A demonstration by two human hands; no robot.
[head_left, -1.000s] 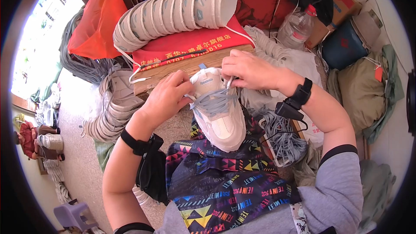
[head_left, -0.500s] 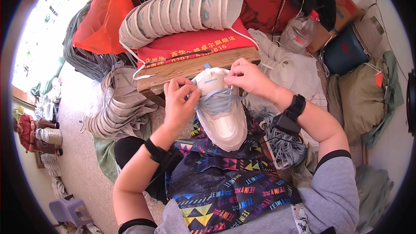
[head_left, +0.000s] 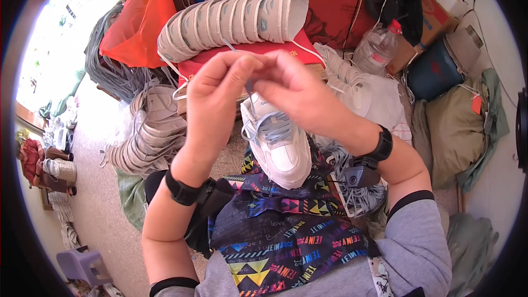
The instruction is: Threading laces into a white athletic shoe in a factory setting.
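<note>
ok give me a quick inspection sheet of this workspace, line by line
Surface: wooden bench with a red cover; nested shoe uppers lie on it.
Job's things: white shoe, toe toward the wearer, blue-grey lace crossing its front.
Clutter: uppers piled left; lace heap right; clear bottle behind.
Grippers: left hand pinches a lace strand above the shoe; right hand meets it, grip partly hidden.
Cables: dark cord hanging beyond the bench.
Surroundings: speckled floor, purple stool.
</note>
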